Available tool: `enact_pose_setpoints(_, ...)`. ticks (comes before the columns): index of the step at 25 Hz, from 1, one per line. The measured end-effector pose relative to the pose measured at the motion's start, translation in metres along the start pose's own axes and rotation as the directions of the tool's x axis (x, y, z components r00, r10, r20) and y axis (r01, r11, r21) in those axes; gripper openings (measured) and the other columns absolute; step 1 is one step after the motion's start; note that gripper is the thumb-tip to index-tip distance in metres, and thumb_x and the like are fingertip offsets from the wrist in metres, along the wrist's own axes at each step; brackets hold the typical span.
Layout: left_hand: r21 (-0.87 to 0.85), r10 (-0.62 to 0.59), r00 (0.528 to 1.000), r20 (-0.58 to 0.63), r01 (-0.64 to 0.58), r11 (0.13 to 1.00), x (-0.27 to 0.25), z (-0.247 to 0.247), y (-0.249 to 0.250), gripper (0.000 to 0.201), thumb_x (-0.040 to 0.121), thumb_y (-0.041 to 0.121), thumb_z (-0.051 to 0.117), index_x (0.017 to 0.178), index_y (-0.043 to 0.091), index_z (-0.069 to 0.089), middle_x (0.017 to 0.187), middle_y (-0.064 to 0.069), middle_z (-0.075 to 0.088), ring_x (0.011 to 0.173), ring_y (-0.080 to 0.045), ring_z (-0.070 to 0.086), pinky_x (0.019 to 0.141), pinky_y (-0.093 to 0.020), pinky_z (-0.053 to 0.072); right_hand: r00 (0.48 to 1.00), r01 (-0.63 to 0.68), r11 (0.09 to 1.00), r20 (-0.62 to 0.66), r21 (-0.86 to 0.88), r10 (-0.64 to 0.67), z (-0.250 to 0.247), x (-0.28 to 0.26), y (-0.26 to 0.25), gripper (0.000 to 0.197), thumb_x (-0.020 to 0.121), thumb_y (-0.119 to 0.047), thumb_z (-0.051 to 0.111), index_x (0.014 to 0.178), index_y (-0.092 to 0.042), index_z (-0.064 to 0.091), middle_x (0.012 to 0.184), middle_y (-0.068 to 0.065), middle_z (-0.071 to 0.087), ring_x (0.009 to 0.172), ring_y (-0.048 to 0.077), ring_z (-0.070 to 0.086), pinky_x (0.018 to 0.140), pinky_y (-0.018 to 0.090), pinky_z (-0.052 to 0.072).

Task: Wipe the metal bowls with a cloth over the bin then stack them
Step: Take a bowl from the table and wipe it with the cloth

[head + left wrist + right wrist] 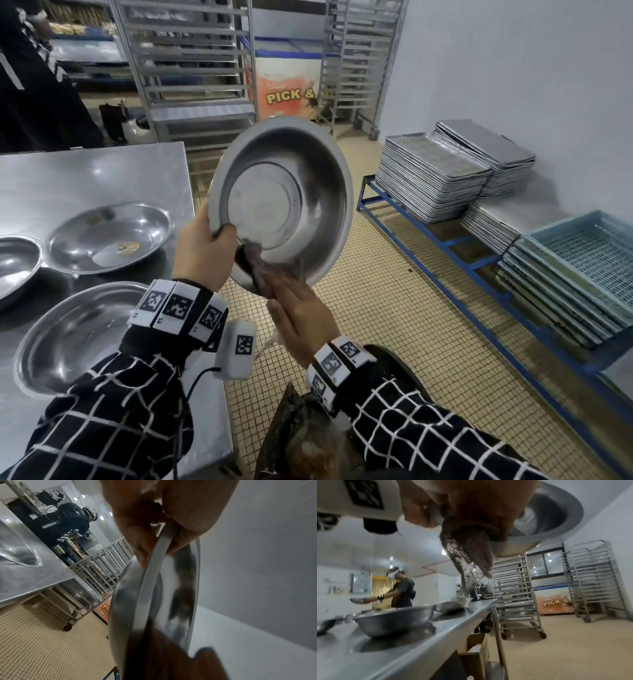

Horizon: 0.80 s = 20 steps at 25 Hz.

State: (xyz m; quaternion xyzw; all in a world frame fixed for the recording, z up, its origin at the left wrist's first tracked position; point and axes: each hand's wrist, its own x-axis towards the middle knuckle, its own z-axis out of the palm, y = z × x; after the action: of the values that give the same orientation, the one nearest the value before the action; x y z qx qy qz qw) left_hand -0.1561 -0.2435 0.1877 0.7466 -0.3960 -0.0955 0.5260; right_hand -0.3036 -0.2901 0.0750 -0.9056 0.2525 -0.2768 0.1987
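I hold a large metal bowl point(284, 202) tilted up on edge above the floor, its inside facing me. My left hand point(209, 236) grips its left rim, thumb inside; the left wrist view shows the rim point(150, 588) pinched between thumb and fingers point(140, 534). My right hand point(298, 308) lies flat with straight fingers and presses a brown cloth point(263, 270) on the bowl's lower inner wall and rim. A tail of the cloth point(467, 550) hangs below the bowl point(556, 520). The dark bin point(400, 363) sits under my right forearm.
Three more metal bowls point(109, 236) point(17, 263) point(75, 339) lie on the steel table point(102, 171) at my left. Stacked baking trays point(431, 174) and blue crates point(589, 267) line the right wall. Wheeled racks point(191, 68) stand behind; another person point(34, 85) works at far left.
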Motion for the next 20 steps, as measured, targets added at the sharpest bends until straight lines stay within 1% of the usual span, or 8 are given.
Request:
enact_pose_setpoints(4, -0.005, -0.016, 0.998, 0.06, 0.017, 1.0, -0.005, 0.0, 0.004, 0.018, 0.09, 0.007, 0.046, 0.097, 0.023, 0.048, 0.07, 0.003, 0.052, 0.059, -0.011, 0.045, 0.052, -0.024, 0.034, 0.967, -0.25, 0.938, -0.009, -0.242, 0.256, -0.011, 0.01, 0.044, 0.057, 0.096, -0.05, 0.001, 0.146, -0.037, 0.026, 0.156, -0.013, 0.017, 0.144, 0.007, -0.003, 0.118, 0.048, 0.004)
enact_pose_setpoints(6, -0.025, -0.047, 0.991, 0.125, 0.051, 0.998, -0.013, 0.003, 0.001, 0.017, 0.091, 0.008, 0.047, 0.089, 0.024, 0.051, 0.073, 0.003, 0.054, 0.061, -0.011, 0.048, 0.052, -0.022, 0.037, 0.935, -0.34, 0.887, -0.014, -0.312, 0.353, -0.028, 0.022, 0.075, 0.052, 0.098, -0.047, 0.005, 0.148, -0.034, 0.005, 0.156, -0.013, -0.008, 0.141, 0.009, -0.018, 0.118, 0.05, -0.001)
enact_pose_setpoints(8, -0.085, -0.102, 0.982, 0.162, 0.117, 0.989, -0.019, 0.008, -0.005, 0.021, 0.09, 0.007, 0.049, 0.082, 0.025, 0.052, 0.072, 0.001, 0.055, 0.061, -0.01, 0.049, 0.047, -0.017, 0.041, 0.946, -0.314, 0.86, -0.054, -0.402, 0.32, -0.046, 0.031, 0.096, 0.053, 0.1, -0.042, 0.015, 0.147, -0.03, -0.007, 0.152, -0.009, -0.024, 0.138, 0.013, -0.024, 0.117, 0.049, 0.003)
enact_pose_setpoints(10, -0.139, -0.148, 0.974, 0.173, 0.173, 0.975, -0.019, 0.01, -0.011, 0.019, 0.09, 0.005, 0.049, 0.081, 0.021, 0.053, 0.072, -0.001, 0.055, 0.06, -0.012, 0.051, 0.044, -0.014, 0.042, 0.96, -0.279, 0.859, -0.104, -0.43, 0.26, -0.057, 0.04, 0.108, 0.06, 0.1, -0.039, 0.023, 0.149, -0.024, -0.007, 0.152, -0.003, -0.025, 0.141, 0.02, -0.016, 0.115, 0.049, 0.018)
enact_pose_setpoints(12, -0.162, -0.195, 0.959, 0.204, 0.229, 0.96, -0.015, 0.009, -0.014, 0.017, 0.088, 0.002, 0.049, 0.08, 0.016, 0.055, 0.072, -0.006, 0.056, 0.064, -0.02, 0.055, 0.052, -0.027, 0.05, 0.957, -0.29, 0.901, -0.128, -0.324, 0.262, -0.068, 0.049, 0.106, 0.062, 0.1, -0.036, 0.029, 0.149, -0.022, -0.006, 0.156, 0.001, -0.014, 0.143, 0.028, 0.015, 0.105, 0.045, 0.039)
enact_pose_setpoints(15, -0.172, -0.261, 0.924, 0.281, 0.316, 0.933, -0.007, 0.004, -0.02, 0.015, 0.086, -0.002, 0.05, 0.083, 0.012, 0.055, 0.072, -0.013, 0.058, 0.059, -0.028, 0.059, 0.051, -0.037, 0.053, 0.917, -0.372, 0.926, -0.176, -0.058, 0.357, -0.089, 0.061, 0.098, 0.056, 0.099, -0.029, 0.043, 0.149, -0.018, 0.021, 0.142, 0.01, 0.042, 0.114, 0.025, 0.054, 0.086, 0.03, 0.046)
enact_pose_setpoints(17, -0.153, -0.291, 0.902, 0.319, 0.352, 0.923, -0.004, 0.002, -0.025, 0.013, 0.086, -0.001, 0.051, 0.086, 0.011, 0.055, 0.073, -0.014, 0.059, 0.057, -0.027, 0.06, 0.045, -0.032, 0.05, 0.884, -0.409, 0.904, -0.19, 0.128, 0.427, -0.098, 0.061, 0.094, 0.039, 0.095, -0.026, 0.053, 0.131, -0.015, 0.046, 0.111, 0.006, 0.062, 0.096, 0.02, 0.06, 0.081, 0.027, 0.048)
enact_pose_setpoints(20, -0.157, -0.31, 0.877, 0.366, 0.387, 0.909, -0.001, 0.003, -0.033, 0.013, 0.088, 0.005, 0.054, 0.099, 0.011, 0.058, 0.079, -0.016, 0.063, 0.059, -0.028, 0.061, 0.045, -0.03, 0.048, 0.834, -0.492, 0.839, -0.151, 0.231, 0.531, -0.098, 0.051, 0.095, 0.023, 0.09, -0.028, 0.062, 0.105, -0.013, 0.053, 0.092, 0.001, 0.062, 0.08, 0.015, 0.059, 0.059, 0.016, 0.039)
